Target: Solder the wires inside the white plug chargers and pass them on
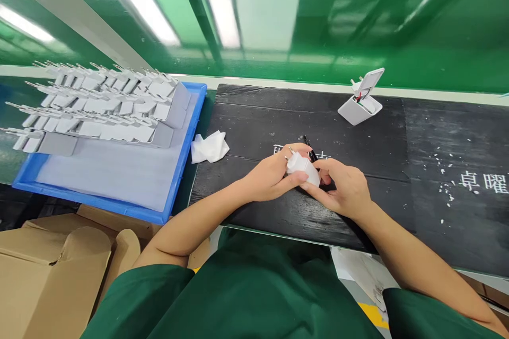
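Note:
Between both hands, above the black work surface, is a white power adapter with its two metal pins pointing up and left. My left hand is closed around its left side, thumb across the near face. At its right side, my right hand has thumb and index finger pressed to the casing. A slim black pen-like tool shows behind the adapter and runs toward my right fingers; I cannot tell whether they hold it. Farther back stands another white adapter with its pin cover raised and red wire visible.
To the left, a blue tray carries rows of white adapters, pins upward. A crumpled white cloth or tissue lies beside it. Cardboard boxes stand below the tray. Small white crumbs dot the surface at right. A green wall rises behind.

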A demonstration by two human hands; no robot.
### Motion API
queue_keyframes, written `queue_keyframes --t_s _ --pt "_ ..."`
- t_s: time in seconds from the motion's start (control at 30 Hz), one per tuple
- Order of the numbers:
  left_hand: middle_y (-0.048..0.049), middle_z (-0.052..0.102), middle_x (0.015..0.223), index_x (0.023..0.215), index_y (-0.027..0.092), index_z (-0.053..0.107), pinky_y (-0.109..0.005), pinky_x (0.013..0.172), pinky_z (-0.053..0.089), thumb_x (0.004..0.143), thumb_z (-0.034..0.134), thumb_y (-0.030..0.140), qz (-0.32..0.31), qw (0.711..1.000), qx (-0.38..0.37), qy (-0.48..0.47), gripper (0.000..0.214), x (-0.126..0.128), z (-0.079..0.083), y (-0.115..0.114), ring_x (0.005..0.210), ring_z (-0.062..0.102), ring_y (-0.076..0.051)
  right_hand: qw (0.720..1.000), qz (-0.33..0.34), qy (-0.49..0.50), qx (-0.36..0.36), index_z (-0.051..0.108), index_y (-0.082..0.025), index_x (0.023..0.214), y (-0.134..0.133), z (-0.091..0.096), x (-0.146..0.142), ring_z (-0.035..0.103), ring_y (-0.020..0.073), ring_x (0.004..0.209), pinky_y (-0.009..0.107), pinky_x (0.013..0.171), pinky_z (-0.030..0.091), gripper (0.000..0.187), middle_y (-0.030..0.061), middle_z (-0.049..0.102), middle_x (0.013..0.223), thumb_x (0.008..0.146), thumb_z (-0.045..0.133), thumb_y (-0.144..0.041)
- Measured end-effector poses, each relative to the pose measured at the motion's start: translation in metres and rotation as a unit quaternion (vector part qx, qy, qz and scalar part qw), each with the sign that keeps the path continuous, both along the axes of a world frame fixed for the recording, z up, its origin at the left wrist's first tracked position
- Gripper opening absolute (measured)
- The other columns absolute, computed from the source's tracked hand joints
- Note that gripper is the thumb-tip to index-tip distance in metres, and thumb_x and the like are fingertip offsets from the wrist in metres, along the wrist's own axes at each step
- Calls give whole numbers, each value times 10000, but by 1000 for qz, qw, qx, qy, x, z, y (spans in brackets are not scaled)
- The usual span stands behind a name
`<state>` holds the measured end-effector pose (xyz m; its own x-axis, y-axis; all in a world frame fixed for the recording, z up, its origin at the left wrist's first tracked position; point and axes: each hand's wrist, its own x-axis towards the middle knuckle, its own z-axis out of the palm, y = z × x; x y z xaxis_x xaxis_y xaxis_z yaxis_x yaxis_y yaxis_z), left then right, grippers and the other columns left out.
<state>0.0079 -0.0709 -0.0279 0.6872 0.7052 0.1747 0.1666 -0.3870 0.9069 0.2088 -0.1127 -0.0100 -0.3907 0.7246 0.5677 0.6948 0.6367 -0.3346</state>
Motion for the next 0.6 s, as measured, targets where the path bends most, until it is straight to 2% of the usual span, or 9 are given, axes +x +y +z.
queue_keyframes --t_s 0.1,0.2,0.27,0.37,0.43,0.5,0.57,0.6 --pt "-169 564 1336 1192 169 564 -440 1119 437 903 528 664 -21 999 41 16 574 0 -5 1 1400 446 -327 1000 -7 -4 3 542 -206 934 -1 1 0 443 65 448 212 428 333 161 -60 523 592 943 583 -361" --pt "-156 587 1272 1121 175 604 -447 1151 410 903 556 613 -37 999 39 6 491 0 -4 0 1450 374 -340 1000 -2 7 -3 547 -202 942 -5 3 -1 422 65 448 215 429 312 158 -61 512 594 939 588 -355" --pt "-146 598 1236 1093 174 612 -431 1119 437 900 568 589 -41 999 -4 -6 460 1 0 -1 1394 436 -337 999 -10 24 -22 553 -208 917 -7 4 -2 399 62 440 216 433 302 158 -71 486 575 929 604 -357" --pt "-109 632 1157 1238 181 549 -386 973 523 903 570 580 -9 986 -164 -25 522 4 9 -3 1120 620 -265 991 -38 75 -106 576 -216 849 -7 7 -3 420 67 444 219 453 323 242 -74 463 540 931 589 -443" --pt "-70 667 1033 1329 186 483 -341 800 565 927 522 590 21 947 -316 -57 572 8 14 -2 881 674 -207 970 -35 130 -202 609 -215 836 -6 10 -1 475 79 464 226 479 364 369 -58 499 542 976 463 -524" --pt "-44 676 876 1320 165 485 -300 606 548 962 421 614 33 882 -460 -102 577 12 18 1 672 669 -180 940 -23 187 -285 652 -214 865 -4 11 1 514 87 478 234 498 398 492 -42 537 557 1003 337 -565" --pt "-34 663 749 1265 133 520 -266 465 487 1001 298 600 48 819 -552 -147 581 13 22 7 515 631 -164 919 -31 224 -322 682 -215 900 -1 12 4 521 88 478 239 507 411 542 -39 543 558 1002 306 -590" --pt "-32 654 702 1233 120 539 -252 426 460 1015 255 580 61 798 -575 -166 583 13 24 11 467 612 -158 916 -44 233 -324 691 -216 902 0 12 6 519 87 479 240 511 413 542 -39 545 560 992 326 -606"
